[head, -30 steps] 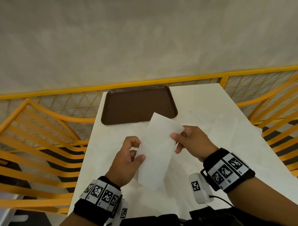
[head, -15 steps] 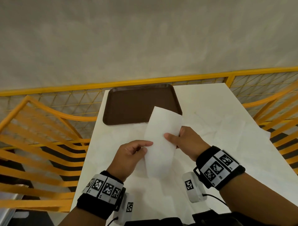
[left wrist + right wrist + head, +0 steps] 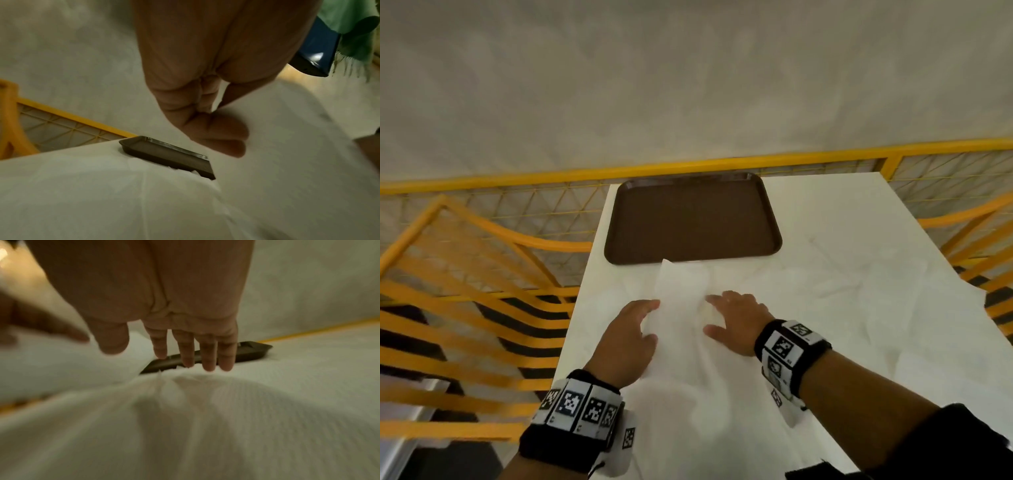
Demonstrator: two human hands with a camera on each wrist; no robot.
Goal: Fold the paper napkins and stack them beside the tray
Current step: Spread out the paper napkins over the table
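A folded white paper napkin (image 3: 681, 308) lies lengthwise on the white table (image 3: 825, 212), its far end touching the near rim of the brown tray (image 3: 691, 219). My left hand (image 3: 633, 335) is at the napkin's left edge. In the left wrist view its curled fingers (image 3: 218, 134) and thumb pinch the napkin (image 3: 287, 154). My right hand (image 3: 736, 318) lies flat at the napkin's right edge with straight, spread fingers (image 3: 205, 353) that hold nothing. The tray (image 3: 164, 154) is empty.
Several unfolded white napkins (image 3: 859, 291) are spread over the right and near parts of the table. A yellow railing (image 3: 688, 168) runs behind the table, and yellow slatted seats (image 3: 465, 308) stand on both sides.
Both hands held the folded napkin up in the air; now it is lowered towards the table in front of the tray. My right hand has let go and spread flat.
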